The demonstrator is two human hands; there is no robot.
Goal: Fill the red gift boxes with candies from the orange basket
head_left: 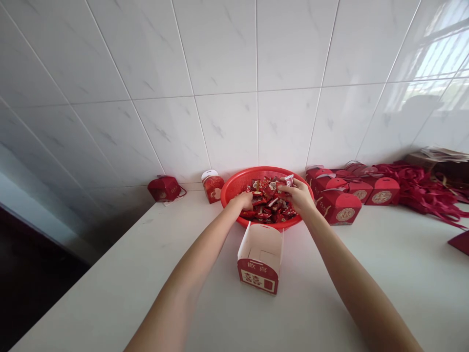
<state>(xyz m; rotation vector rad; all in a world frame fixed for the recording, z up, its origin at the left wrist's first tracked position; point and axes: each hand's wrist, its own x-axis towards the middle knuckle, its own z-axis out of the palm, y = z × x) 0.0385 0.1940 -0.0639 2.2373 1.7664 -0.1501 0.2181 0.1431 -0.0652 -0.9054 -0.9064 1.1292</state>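
A wall of glossy white tiles (227, 49) rises behind a white worktop (117, 283). The right hand (302, 197) has its fingers closed on a small red-and-white wrapped sweet (289, 181), held at their tips over the right part of a round red plastic basket (264, 169). The left hand (243, 201) reaches over the basket's left side, its fingers down among a heap of red wrapped sweets (269, 201); whether they pinch one, I cannot tell. On the near side of both sets of fingers stands an open cardboard box (257, 279), white inside with a red, patterned front. Right of the right fingers sit red cardboard boxes (336, 209) with arched tops, then a tangle of crimson ribbon (421, 193). Left of the left fingers stand a small red box with a white upper flap (213, 188) and, farther off, a dark red box (163, 189).
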